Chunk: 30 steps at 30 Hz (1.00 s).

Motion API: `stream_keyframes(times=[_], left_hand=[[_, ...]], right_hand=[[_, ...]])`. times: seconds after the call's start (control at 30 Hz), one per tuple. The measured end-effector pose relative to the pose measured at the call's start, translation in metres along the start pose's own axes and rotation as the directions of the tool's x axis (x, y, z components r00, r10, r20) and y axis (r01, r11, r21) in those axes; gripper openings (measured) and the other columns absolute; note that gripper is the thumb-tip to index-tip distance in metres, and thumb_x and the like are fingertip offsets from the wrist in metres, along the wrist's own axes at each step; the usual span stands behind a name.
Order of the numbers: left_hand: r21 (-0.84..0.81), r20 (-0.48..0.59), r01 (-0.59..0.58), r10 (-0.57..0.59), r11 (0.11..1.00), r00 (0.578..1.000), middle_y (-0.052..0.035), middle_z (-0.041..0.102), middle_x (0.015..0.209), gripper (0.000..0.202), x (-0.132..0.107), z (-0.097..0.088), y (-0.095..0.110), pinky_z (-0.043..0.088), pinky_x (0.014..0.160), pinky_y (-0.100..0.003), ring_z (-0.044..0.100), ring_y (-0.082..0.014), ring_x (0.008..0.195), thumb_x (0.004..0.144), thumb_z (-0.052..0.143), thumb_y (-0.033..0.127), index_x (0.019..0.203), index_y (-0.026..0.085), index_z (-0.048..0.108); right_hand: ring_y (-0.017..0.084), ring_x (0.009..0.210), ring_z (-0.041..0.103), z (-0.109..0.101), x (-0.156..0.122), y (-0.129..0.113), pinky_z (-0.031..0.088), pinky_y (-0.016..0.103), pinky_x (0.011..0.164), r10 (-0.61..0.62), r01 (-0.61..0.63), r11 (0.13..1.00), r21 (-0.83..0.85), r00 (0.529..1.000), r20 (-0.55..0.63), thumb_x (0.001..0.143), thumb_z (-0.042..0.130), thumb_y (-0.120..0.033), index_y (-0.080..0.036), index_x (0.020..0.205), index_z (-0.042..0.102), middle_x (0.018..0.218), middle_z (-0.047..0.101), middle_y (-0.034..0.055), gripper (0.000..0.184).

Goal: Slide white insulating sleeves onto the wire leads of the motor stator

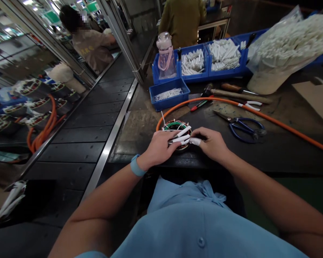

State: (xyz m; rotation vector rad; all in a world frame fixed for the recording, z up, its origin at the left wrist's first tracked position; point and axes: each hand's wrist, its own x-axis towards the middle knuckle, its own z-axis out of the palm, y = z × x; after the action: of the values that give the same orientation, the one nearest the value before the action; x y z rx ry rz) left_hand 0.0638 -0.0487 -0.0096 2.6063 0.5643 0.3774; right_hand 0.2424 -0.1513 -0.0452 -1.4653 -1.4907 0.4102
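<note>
A round wire-wound motor stator (174, 125) sits on the dark bench in front of me, with green and copper-coloured windings showing. Several white insulating sleeves (184, 132) stick out across its right side. My left hand (161, 145) is closed round these sleeves, its thumb along the nearest ones, and covers the stator's near left part. At the right rim, my right hand (211, 143) pinches with thumb and index finger close to the sleeve ends. White wrapping covers one of its fingertips. Whatever lies between those fingers is too small to make out.
An orange hose (231, 102) arcs behind the stator. Blue-handled scissors (242, 127), a hammer (231, 94) and pliers lie to the right. Beyond are a blue tray (169, 104), bins of white sleeves (224, 53) and a bottle (166, 57). A slatted conveyor (80, 154) runs left; co-workers are beyond.
</note>
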Motion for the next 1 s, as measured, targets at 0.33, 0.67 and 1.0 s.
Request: stream_keyframes(times=[0.33, 0.67, 1.0], left_hand=[[0.188, 0.043, -0.022, 0.014, 0.982, 0.999, -0.0034, 0.058, 0.097, 0.037, 0.004, 0.004, 0.006, 0.037, 0.083, -0.034, 0.051, -0.0206, 0.090, 0.086, 0.055, 0.025, 0.122, 0.022, 0.048], [0.484, -0.062, 0.071, -0.046, 0.872, 0.997, -0.0096, 0.052, 0.093, 0.041, -0.003, 0.025, 0.042, 0.032, 0.085, -0.041, 0.047, -0.0251, 0.088, 0.083, 0.053, 0.037, 0.114, 0.011, 0.047], [0.457, -0.268, 0.130, -0.004, 0.880, 0.963, -0.0110, 0.053, 0.095, 0.040, -0.009, 0.058, 0.031, 0.033, 0.083, -0.043, 0.047, -0.0261, 0.088, 0.088, 0.047, 0.041, 0.114, 0.011, 0.046]], right_hand=[[0.019, 0.080, 0.053, -0.024, 0.043, 0.007, 0.037, 0.024, 0.068, -0.131, 0.279, 0.911, -0.302, 0.893, 0.430, 0.078, 0.055, -0.008, -0.017, 0.113, 0.054, 0.088, 0.057, 0.0035, 0.036], [0.020, 0.077, 0.053, -0.033, 0.069, -0.017, 0.026, 0.023, 0.050, -0.085, 0.548, 0.680, -0.486, 0.718, 0.691, 0.077, 0.056, -0.010, -0.020, 0.087, 0.059, 0.085, 0.057, 0.0027, 0.014], [0.023, 0.080, 0.057, -0.031, 0.066, -0.016, 0.037, 0.023, 0.057, 0.007, 0.455, 0.717, -0.527, 0.752, 0.659, 0.071, 0.063, -0.014, -0.012, 0.140, 0.018, 0.095, 0.059, 0.0089, 0.083]])
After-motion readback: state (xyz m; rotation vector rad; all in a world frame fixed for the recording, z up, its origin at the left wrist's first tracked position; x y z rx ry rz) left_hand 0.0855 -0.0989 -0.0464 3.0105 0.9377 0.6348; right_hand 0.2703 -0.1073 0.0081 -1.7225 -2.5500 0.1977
